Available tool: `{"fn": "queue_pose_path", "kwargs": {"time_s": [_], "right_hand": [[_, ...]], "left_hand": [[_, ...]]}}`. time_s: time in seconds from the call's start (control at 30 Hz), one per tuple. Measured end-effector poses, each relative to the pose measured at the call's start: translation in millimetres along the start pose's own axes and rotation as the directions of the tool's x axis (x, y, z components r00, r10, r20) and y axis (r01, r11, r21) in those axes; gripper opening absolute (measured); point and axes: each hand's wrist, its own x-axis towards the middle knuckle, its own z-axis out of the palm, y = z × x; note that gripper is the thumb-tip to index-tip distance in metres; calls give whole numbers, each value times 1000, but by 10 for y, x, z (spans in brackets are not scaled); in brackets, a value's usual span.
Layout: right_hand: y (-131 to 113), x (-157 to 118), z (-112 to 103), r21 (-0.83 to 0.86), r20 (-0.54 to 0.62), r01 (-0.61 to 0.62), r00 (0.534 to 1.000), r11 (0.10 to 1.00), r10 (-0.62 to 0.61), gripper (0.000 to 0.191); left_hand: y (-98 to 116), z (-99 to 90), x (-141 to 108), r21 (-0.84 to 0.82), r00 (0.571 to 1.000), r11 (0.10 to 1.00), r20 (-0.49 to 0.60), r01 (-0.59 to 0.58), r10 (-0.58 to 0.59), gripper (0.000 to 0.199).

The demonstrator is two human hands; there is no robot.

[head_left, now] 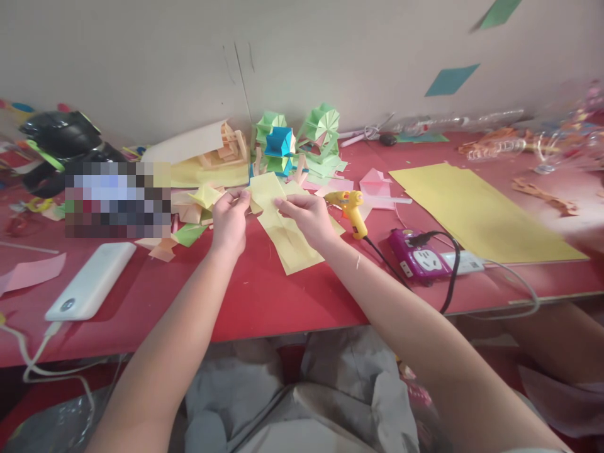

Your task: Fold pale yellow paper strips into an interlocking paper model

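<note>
Between my two hands is a pale yellow sheet of paper (268, 187), raised a little off the red table. My left hand (230, 220) pinches its left side, thumb on top. On the other side my right hand (306, 217) closes thumb and fingers on the paper's right edge. Below it, a longer pale yellow paper strip (289, 245) slants toward the table's front edge; I cannot tell whether the two are joined. A yellow hot glue gun (353, 211) lies just right of my right hand. Folded yellow paper (206, 196) sits beside my left hand.
Green and blue folded-paper models (281, 143) stand at the back. A purple power socket (419, 257) with cables and a large yellow sheet (486, 211) lie to the right. At left are a white power bank (92, 282) and a black object (66, 141). Another person's arm (552, 340) shows at right.
</note>
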Motion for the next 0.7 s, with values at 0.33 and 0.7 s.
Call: {"fn": "queue_pose_path", "kwargs": {"time_s": [0.33, 0.7], "right_hand": [[17, 28, -2, 71, -84, -31, 996, 997, 37, 37], [94, 104, -43, -3, -255, 61, 965, 998, -60, 26]], "left_hand": [[28, 15, -11, -59, 999, 997, -8, 49, -50, 10], [14, -5, -83, 209, 951, 969, 250, 129, -181, 28]]}}
